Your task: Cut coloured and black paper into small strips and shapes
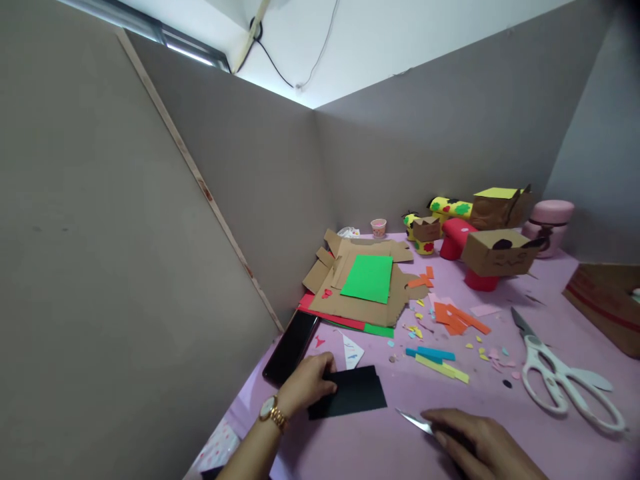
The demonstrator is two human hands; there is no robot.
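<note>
My left hand (pixel 313 379), with a gold watch (pixel 273 411) at the wrist, is closed on the left end of a black paper piece (pixel 353 392). The paper lies low over the pink tabletop; a step in its upper edge suggests more than one layer. My right hand (pixel 480 437), to the right of the paper, grips what looks like small scissors (pixel 416 420). Their pointed silver blades face the paper without touching it, and the handles are hidden by my fingers. Just beyond the black paper rests a white paper triangle (pixel 353 351) with small coloured prints.
A phone (pixel 291 348) lies left of my hand. Cardboard (pixel 327 301) with green paper (pixel 369 279) sits behind. Orange strips (pixel 457 317), blue strips (pixel 431 354) and scraps are scattered mid-table. Large white scissors (pixel 553 377), cardboard-headed figures (pixel 500 253) and a box (pixel 603 303) stand right.
</note>
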